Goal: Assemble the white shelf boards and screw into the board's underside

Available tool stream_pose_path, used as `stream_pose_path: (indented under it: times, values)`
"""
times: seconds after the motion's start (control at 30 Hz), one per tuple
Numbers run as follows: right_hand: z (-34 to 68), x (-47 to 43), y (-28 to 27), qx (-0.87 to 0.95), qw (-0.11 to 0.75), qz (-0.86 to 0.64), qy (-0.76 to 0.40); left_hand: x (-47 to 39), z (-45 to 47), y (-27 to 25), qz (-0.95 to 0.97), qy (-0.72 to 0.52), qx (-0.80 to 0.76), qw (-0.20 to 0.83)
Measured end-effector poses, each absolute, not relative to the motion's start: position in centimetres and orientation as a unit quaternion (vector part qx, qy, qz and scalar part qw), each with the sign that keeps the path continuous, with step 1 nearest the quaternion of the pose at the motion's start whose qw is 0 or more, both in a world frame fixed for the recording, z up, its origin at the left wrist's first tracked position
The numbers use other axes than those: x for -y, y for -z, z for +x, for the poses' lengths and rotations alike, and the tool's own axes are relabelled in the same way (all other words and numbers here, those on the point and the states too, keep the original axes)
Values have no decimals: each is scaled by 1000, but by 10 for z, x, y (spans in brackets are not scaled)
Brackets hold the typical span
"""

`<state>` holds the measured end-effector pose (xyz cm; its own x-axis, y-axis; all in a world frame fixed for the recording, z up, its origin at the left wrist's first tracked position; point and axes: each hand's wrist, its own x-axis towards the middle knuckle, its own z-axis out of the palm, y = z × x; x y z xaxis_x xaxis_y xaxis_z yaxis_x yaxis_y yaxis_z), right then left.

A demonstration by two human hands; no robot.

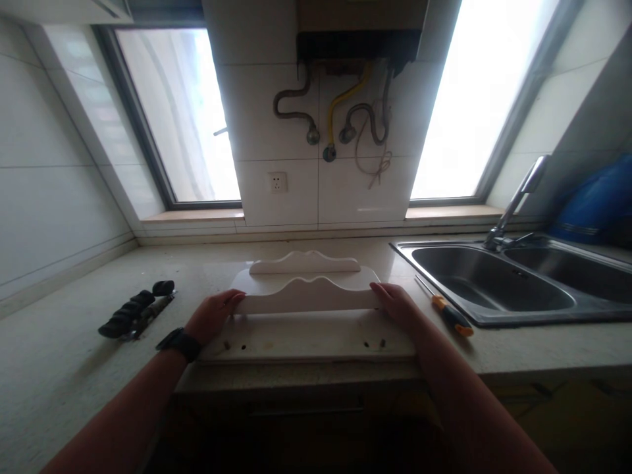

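A white wavy-edged board [309, 297] spans between my two hands above the near part of a white panel [306, 339]. My left hand [216, 315] grips its left end, fingers closed, with a black watch on the wrist. Its right end is in my right hand [395, 301], also closed. Small holes and short pegs show near the panel's front corners. A second wavy-edged board [306, 264] stands across the panel's far part. Whether the held board touches the panel I cannot tell.
On the counter [64, 368], a black ribbed object [135, 313] lies to the left. An orange-and-black screwdriver [451, 316] rests at right, beside the steel double sink [486, 321] with its faucet [518, 197]. A blue object [595, 201] sits behind the sink. Hoses [340, 105] hang on the wall.
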<state>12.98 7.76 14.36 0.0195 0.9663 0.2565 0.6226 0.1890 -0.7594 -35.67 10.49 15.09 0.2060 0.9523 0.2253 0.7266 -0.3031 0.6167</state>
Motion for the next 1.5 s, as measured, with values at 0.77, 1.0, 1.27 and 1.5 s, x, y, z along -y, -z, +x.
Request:
stream_pose_path:
  times: [0.77, 1.0, 1.27, 1.5]
  values:
    - [135, -81, -142, 695, 376, -557, -255, -103, -358, -152, 721, -293, -554, 295]
    - [132, -95, -139, 711, 353, -565, -225, -105, -358, -151, 714, -310, -559, 285]
    - [127, -119, -141, 718, 352, -556, -226, -102, -357, -152, 704, -321, -559, 298]
    - [127, -132, -140, 693, 387, -562, -233, -100, -356, -154, 702, -322, -559, 302]
